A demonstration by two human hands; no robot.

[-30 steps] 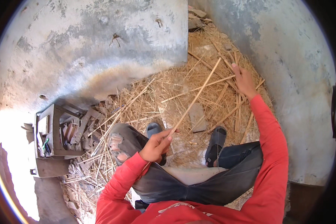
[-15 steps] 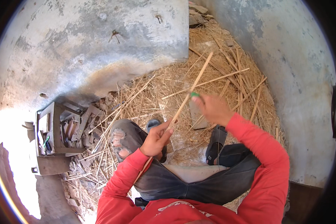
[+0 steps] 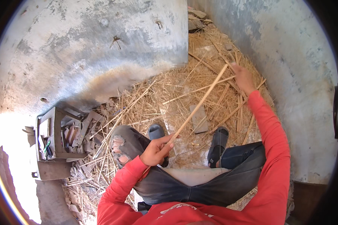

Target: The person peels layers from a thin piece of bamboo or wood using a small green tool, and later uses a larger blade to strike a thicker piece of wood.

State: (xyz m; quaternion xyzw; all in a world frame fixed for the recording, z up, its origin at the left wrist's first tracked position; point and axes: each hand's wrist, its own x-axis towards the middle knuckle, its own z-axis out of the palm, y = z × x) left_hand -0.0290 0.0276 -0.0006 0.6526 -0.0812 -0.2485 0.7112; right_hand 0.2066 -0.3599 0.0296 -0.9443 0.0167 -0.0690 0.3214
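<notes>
My left hand (image 3: pixel 157 150) is closed around the lower part of a long, pale wooden strip (image 3: pixel 201 103), near my left knee. From there the strip slants up and away to the right over the littered floor. My right hand (image 3: pixel 245 79) is stretched out just right of the strip's far tip, its fingers curled in. What those fingers hold, if anything, is hidden at this angle; a green bit showed at them a moment ago.
Shavings and loose strips (image 3: pixel 139 99) cover the floor. A flat grey block (image 3: pixel 199 119) lies between my sandaled feet. At the left stands a wooden frame box (image 3: pixel 58 131) with scraps. Worn walls (image 3: pixel 101 41) close in on the far left and right (image 3: pixel 293 75).
My right hand has moved up and right, from midway along the strip to beyond its far tip. The strip now tilts further right; my left hand stays about where it was.
</notes>
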